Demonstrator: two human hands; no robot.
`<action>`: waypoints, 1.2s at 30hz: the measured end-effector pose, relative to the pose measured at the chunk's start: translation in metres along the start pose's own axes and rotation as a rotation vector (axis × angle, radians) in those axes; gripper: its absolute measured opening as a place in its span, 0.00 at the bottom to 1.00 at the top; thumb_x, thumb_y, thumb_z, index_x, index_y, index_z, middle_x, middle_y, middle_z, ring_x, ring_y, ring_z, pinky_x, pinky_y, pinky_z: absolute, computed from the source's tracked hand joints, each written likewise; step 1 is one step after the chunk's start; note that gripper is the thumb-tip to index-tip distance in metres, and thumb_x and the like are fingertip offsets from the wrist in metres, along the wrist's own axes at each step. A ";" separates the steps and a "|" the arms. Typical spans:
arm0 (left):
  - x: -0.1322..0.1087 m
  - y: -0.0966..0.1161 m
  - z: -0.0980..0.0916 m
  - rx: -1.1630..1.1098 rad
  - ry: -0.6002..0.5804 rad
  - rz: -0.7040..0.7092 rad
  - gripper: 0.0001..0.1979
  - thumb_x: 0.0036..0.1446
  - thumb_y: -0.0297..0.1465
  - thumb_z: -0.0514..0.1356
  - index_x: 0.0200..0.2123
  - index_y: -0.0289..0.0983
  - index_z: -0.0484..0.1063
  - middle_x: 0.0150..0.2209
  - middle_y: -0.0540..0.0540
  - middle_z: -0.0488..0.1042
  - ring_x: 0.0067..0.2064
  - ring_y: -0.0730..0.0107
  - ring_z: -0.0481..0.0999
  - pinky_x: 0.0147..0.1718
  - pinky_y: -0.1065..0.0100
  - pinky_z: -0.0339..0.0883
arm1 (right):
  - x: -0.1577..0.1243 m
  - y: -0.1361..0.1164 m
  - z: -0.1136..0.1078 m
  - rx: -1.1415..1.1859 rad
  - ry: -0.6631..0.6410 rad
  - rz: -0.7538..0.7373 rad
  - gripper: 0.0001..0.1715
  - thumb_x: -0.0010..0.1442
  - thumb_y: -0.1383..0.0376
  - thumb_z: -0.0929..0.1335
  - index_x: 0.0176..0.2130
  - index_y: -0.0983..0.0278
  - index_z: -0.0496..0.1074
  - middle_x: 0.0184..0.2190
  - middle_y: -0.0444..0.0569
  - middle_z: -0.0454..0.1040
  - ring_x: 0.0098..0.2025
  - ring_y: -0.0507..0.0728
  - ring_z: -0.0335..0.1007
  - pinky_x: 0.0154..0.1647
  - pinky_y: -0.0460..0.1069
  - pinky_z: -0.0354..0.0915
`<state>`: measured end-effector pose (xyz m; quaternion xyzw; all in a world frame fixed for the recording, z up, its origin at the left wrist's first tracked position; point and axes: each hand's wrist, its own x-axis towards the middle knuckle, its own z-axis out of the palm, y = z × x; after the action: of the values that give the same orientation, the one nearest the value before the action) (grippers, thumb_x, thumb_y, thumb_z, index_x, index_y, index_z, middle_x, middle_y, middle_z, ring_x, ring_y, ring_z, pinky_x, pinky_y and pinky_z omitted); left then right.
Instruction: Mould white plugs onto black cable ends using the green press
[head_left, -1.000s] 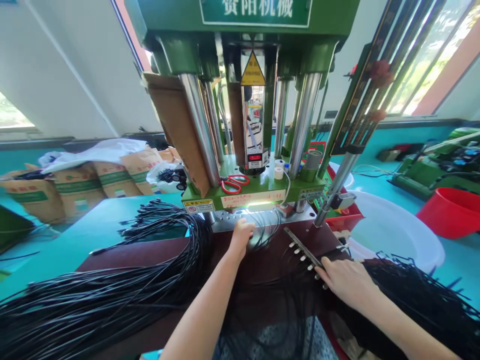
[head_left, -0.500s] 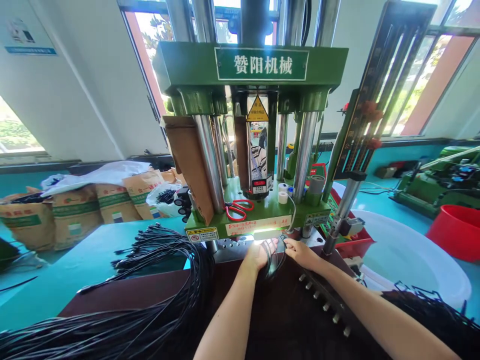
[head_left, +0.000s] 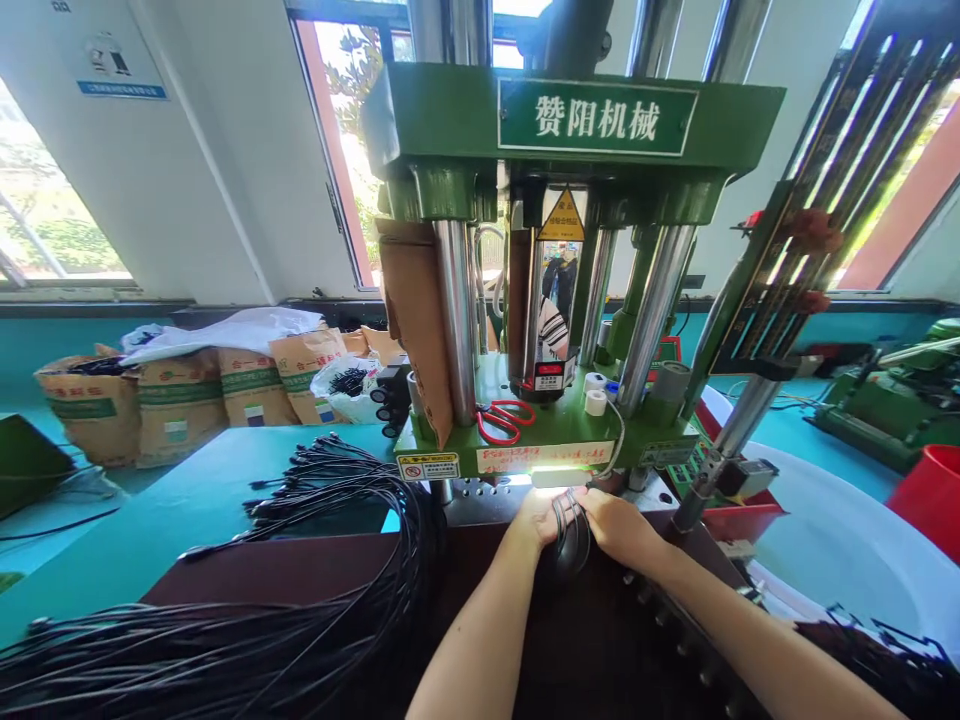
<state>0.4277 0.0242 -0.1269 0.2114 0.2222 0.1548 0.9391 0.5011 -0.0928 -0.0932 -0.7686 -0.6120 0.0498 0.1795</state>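
The left hand [head_left: 538,515] is turned palm up with its fingers extended under a small loop of thin black cables [head_left: 571,535]; whether it grips them I cannot tell. The right hand [head_left: 611,522] meets it from the other side, thumb and fingertips pinching the same cables, right in front of the lit lower edge of a green press [head_left: 517,458]. Just behind the hands is the press's perforated metal plate [head_left: 480,508]. Under the right forearm, a row of small metallic pieces [head_left: 681,649] runs along the dark reddish-brown bench [head_left: 300,565]. On the left, a thick bundle of black cables [head_left: 202,655] curves across the bench. Above the hands, red-handled scissors [head_left: 517,408] lie on the press, beside its left front column [head_left: 456,320], and cardboard [head_left: 415,330] leans against that column. Farther out, brown paper sacks [head_left: 176,410] stand at the left and a white tub [head_left: 832,530] at the right.
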 end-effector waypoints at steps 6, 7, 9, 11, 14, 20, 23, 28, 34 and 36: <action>-0.001 0.001 0.001 0.035 0.074 0.011 0.14 0.51 0.20 0.52 0.43 0.29 0.67 0.28 0.41 0.74 0.29 0.65 0.75 0.33 0.61 0.69 | -0.014 0.030 0.001 0.167 0.117 0.028 0.17 0.56 0.67 0.57 0.38 0.64 0.71 0.35 0.51 0.74 0.39 0.56 0.69 0.41 0.49 0.63; -0.002 0.001 0.002 0.037 0.083 0.017 0.14 0.51 0.20 0.52 0.42 0.29 0.67 0.27 0.42 0.74 0.29 0.66 0.75 0.33 0.61 0.69 | -0.017 0.037 0.001 0.188 0.147 0.053 0.16 0.55 0.67 0.57 0.35 0.65 0.71 0.34 0.51 0.74 0.37 0.57 0.69 0.40 0.50 0.64; -0.003 0.000 0.003 0.042 0.091 0.026 0.15 0.50 0.19 0.53 0.42 0.29 0.67 0.27 0.42 0.74 0.28 0.68 0.74 0.33 0.63 0.68 | -0.024 0.051 0.001 0.209 0.209 0.100 0.16 0.53 0.66 0.56 0.33 0.65 0.71 0.33 0.53 0.74 0.37 0.58 0.70 0.39 0.52 0.64; -0.004 -0.001 0.005 0.047 0.092 0.032 0.15 0.49 0.18 0.53 0.42 0.28 0.68 0.28 0.41 0.74 0.28 0.68 0.74 0.34 0.65 0.68 | -0.030 0.061 0.002 0.229 0.257 0.125 0.15 0.52 0.65 0.57 0.31 0.65 0.70 0.32 0.52 0.73 0.37 0.59 0.69 0.39 0.53 0.64; -0.005 -0.001 0.008 0.055 0.094 0.038 0.16 0.48 0.16 0.53 0.42 0.24 0.68 0.26 0.40 0.74 0.27 0.68 0.74 0.33 0.67 0.67 | -0.036 0.067 0.004 0.255 0.286 0.124 0.12 0.51 0.64 0.58 0.28 0.63 0.68 0.29 0.50 0.73 0.35 0.58 0.69 0.39 0.53 0.63; -0.007 0.000 0.007 0.069 0.088 0.052 0.15 0.49 0.17 0.53 0.43 0.23 0.68 0.26 0.39 0.74 0.28 0.67 0.75 0.33 0.67 0.68 | -0.038 0.067 0.011 0.289 0.304 0.101 0.11 0.51 0.66 0.58 0.27 0.63 0.68 0.28 0.49 0.71 0.34 0.58 0.68 0.39 0.53 0.62; -0.005 0.000 0.005 0.075 0.078 0.051 0.16 0.49 0.17 0.53 0.43 0.23 0.68 0.29 0.38 0.75 0.30 0.66 0.76 0.33 0.67 0.68 | -0.038 0.068 0.012 0.299 0.317 0.103 0.11 0.50 0.67 0.58 0.27 0.63 0.68 0.28 0.49 0.71 0.34 0.57 0.67 0.38 0.52 0.62; -0.001 -0.002 0.002 0.084 0.053 0.052 0.17 0.49 0.17 0.53 0.44 0.24 0.69 0.34 0.35 0.75 0.32 0.66 0.76 0.34 0.67 0.69 | -0.039 0.071 0.014 0.310 0.334 0.096 0.10 0.49 0.67 0.58 0.27 0.63 0.68 0.28 0.48 0.71 0.33 0.57 0.68 0.37 0.52 0.62; -0.002 -0.003 0.002 0.090 0.062 0.066 0.16 0.49 0.17 0.54 0.43 0.24 0.69 0.32 0.36 0.76 0.31 0.66 0.76 0.32 0.68 0.69 | -0.038 0.073 0.017 0.313 0.341 0.082 0.11 0.49 0.68 0.58 0.26 0.63 0.68 0.28 0.48 0.71 0.33 0.58 0.68 0.38 0.52 0.62; -0.002 -0.002 0.002 0.092 0.062 0.070 0.16 0.49 0.17 0.54 0.42 0.25 0.69 0.31 0.37 0.76 0.31 0.66 0.76 0.33 0.67 0.70 | -0.038 0.074 0.017 0.312 0.340 0.080 0.11 0.49 0.68 0.58 0.27 0.63 0.68 0.28 0.48 0.71 0.33 0.58 0.68 0.37 0.52 0.62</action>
<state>0.4273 0.0206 -0.1253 0.2572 0.2504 0.1836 0.9151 0.5547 -0.1396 -0.1395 -0.7525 -0.5268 0.0206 0.3947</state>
